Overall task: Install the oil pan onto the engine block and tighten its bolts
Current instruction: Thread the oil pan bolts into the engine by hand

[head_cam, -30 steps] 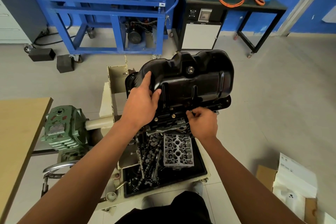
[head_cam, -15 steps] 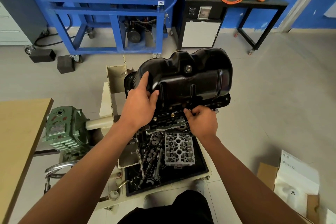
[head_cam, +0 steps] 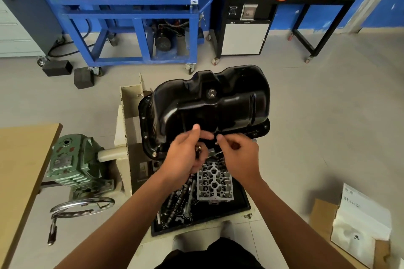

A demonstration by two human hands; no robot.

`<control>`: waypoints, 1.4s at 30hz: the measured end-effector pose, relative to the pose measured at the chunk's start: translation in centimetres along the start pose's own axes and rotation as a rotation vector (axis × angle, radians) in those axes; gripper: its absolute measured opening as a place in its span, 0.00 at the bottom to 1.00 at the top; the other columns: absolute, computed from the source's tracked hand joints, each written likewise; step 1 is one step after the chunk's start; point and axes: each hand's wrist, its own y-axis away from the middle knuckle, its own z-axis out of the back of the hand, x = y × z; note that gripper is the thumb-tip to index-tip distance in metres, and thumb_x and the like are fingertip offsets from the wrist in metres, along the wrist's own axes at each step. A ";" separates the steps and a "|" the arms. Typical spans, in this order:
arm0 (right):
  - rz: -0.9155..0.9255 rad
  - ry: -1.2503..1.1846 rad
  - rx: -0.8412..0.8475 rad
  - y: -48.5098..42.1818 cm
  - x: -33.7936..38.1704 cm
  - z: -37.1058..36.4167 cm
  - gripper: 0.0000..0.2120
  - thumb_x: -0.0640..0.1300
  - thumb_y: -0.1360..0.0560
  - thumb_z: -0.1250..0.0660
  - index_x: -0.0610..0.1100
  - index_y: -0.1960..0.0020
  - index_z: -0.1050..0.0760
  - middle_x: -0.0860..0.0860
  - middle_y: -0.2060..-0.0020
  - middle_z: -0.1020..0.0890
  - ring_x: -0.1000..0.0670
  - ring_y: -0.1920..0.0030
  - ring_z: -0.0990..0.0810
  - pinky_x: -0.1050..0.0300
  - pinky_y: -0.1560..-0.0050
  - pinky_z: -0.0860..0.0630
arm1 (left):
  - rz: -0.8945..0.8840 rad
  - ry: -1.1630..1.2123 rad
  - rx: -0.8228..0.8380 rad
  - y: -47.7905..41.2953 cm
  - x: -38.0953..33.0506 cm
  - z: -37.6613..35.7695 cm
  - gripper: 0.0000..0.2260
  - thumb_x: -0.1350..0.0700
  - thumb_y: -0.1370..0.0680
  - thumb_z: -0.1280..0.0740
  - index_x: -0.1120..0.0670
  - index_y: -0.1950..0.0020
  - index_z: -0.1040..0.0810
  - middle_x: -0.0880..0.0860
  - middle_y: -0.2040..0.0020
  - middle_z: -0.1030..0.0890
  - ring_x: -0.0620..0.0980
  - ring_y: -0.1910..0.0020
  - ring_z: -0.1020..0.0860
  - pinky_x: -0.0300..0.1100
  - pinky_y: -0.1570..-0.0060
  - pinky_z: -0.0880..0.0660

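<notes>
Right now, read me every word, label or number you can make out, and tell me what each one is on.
"HYXNV": white letters on the blue machine frame; smaller characters after it are blurred.
Chinese characters left of that: tops cut off, unreadable.
Plate on the green gearbox: blurred.
Print on the paper sheets: too small.
Labels on the cabinet: too small.

Oil pan sits behind tray, gearbox left.
</notes>
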 end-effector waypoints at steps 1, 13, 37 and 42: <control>0.024 -0.100 0.015 0.1 0.8 0.9 0.06 0.46 0.24 0.28 0.49 0.60 0.17 0.53 0.67 0.19 0.52 0.65 0.21 0.52 0.62 0.24 | 0.097 0.088 0.020 -0.1 0.1 -0.7 0.22 0.42 0.15 0.45 0.53 0.50 0.16 0.52 0.72 0.30 0.46 0.76 0.38 0.36 0.79 0.42; 0.038 0.002 0.502 -2.8 0.7 9.2 0.11 0.49 0.28 0.29 0.55 0.46 0.17 0.62 0.56 0.20 0.58 0.54 0.20 0.63 0.55 0.22 | 0.266 0.160 -0.114 -4.2 0.9 -10.6 0.33 0.32 0.19 0.49 0.54 0.53 0.13 0.56 0.58 0.15 0.50 0.65 0.19 0.39 0.74 0.32; 0.136 -0.033 0.561 -3.6 -3.8 8.7 0.02 0.44 0.23 0.29 0.48 0.51 0.18 0.57 0.62 0.17 0.57 0.60 0.17 0.57 0.58 0.20 | 0.121 -0.082 -0.184 -3.4 4.3 -9.8 0.15 0.50 0.18 0.34 0.52 0.63 0.18 0.50 0.73 0.35 0.44 0.77 0.40 0.35 0.79 0.41; 0.178 -0.139 0.495 -3.9 -2.8 8.2 0.03 0.42 0.24 0.27 0.46 0.51 0.16 0.58 0.62 0.16 0.57 0.60 0.17 0.66 0.59 0.23 | 0.117 0.028 -0.122 -3.9 3.4 -8.9 0.18 0.52 0.18 0.34 0.51 0.68 0.20 0.49 0.73 0.37 0.43 0.77 0.41 0.34 0.80 0.42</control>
